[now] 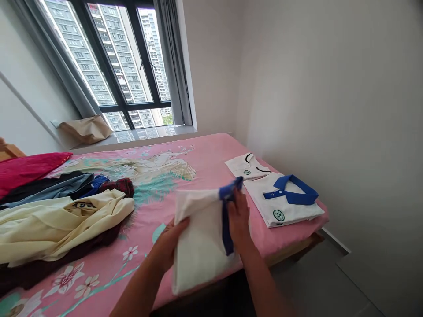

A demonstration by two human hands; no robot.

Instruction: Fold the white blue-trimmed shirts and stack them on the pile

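A folded white polo shirt with a blue collar is held up over the bed's near edge. My left hand grips its left side, thumb on the front and fingers hidden behind. At the collar on the right, my right hand is closed on the shirt, slightly blurred. Just right of it on the bed lies a folded white polo shirt with a blue collar and a round green badge. Behind that one is a folded white shirt with black trim.
Loose clothes, with a cream garment on top, are heaped on the left of the pink floral bedsheet. A red pillow lies behind them. A brown paper bag sits on the windowsill. A wall borders the bed's far right side.
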